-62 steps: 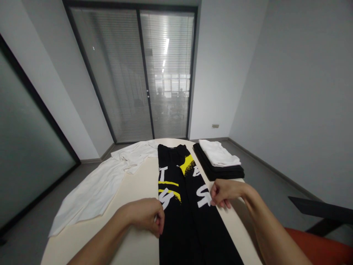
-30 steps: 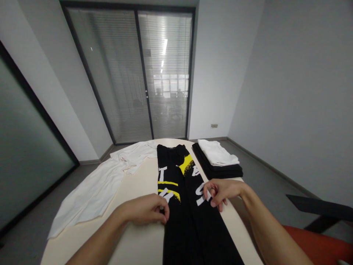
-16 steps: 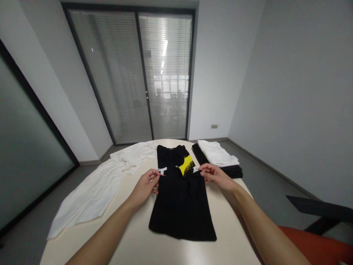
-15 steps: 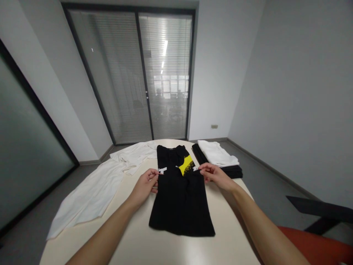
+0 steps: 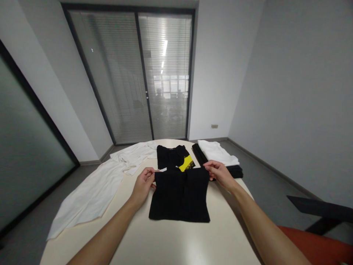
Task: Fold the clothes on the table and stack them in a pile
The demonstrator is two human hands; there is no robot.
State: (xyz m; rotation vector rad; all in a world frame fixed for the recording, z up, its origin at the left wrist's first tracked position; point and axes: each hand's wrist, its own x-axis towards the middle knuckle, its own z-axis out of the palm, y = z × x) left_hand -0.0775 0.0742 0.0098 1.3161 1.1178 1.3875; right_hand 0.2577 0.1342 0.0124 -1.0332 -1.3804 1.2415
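The black trousers (image 5: 180, 197) lie mid-table, waist end near the far edge of the table (image 5: 138, 239). Their near fold has shifted away from the near edge within the last half second; the layout is shorter, which suggests folding is progressing. Left hand (image 5: 143, 185) and right hand (image 5: 220, 174) each pinch an upper corner of the folded legs.

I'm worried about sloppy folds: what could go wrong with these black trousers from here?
The left hand and right hand pinch the black trousers near two corners, so the middle might sag and crease. The right hand overlaps the folded clothes stack in view and might nudge it.
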